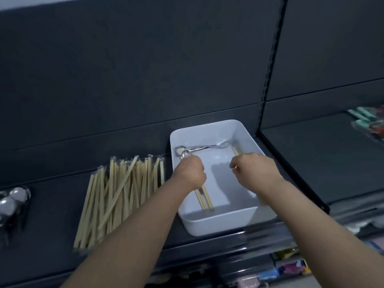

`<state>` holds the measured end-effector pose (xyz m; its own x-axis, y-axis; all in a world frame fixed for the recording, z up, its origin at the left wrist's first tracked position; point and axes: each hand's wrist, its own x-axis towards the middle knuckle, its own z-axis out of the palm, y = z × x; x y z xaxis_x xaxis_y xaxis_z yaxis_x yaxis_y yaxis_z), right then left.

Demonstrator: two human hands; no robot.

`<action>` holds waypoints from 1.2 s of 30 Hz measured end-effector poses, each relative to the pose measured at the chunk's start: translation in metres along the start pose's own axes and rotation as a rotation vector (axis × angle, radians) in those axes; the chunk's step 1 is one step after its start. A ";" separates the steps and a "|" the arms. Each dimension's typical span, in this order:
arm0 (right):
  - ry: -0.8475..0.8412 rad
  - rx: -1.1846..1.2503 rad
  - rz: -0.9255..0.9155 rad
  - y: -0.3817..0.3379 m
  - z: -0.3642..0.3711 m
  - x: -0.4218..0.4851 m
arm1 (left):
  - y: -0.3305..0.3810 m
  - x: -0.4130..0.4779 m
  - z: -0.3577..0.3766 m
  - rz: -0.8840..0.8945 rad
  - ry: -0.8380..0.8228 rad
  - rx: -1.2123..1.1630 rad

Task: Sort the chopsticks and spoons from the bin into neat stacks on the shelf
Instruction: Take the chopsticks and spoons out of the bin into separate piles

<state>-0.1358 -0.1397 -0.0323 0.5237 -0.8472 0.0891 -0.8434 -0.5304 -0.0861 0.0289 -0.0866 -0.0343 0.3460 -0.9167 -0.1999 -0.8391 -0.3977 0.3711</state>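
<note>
A white rectangular bin (pixel 218 222) stands on the dark shelf (pixel 52 206). Both hands are inside it. My left hand (pixel 190 172) grips a bundle of wrapped chopsticks (pixel 204 197) together with a metal spoon (pixel 185 154) whose bowl pokes out above the fist. My right hand (pixel 256 169) is curled round another pair of chopsticks (pixel 237 151) along the bin's right wall. Metal spoons (pixel 207 146) lie across the far end of the bin. A pile of wrapped chopsticks (pixel 118 194) lies on the shelf left of the bin.
Spoon bowls in clear wrap (pixel 12 199) sit at the shelf's far left. A black upright divider (pixel 270 65) separates the neighbouring bay, where packaged goods (pixel 369 121) lie at the right. Colourful packages (pixel 291 269) fill the lower shelf.
</note>
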 end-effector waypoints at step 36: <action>-0.364 -0.170 -0.263 -0.037 0.048 0.111 | -0.002 0.021 -0.035 -0.214 0.132 -0.071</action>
<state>-0.0403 -0.2157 -0.0671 0.7041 -0.6567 -0.2700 -0.6686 -0.7413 0.0592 0.0528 -0.1059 -0.0074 0.5682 -0.8066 -0.1629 -0.7107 -0.5809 0.3969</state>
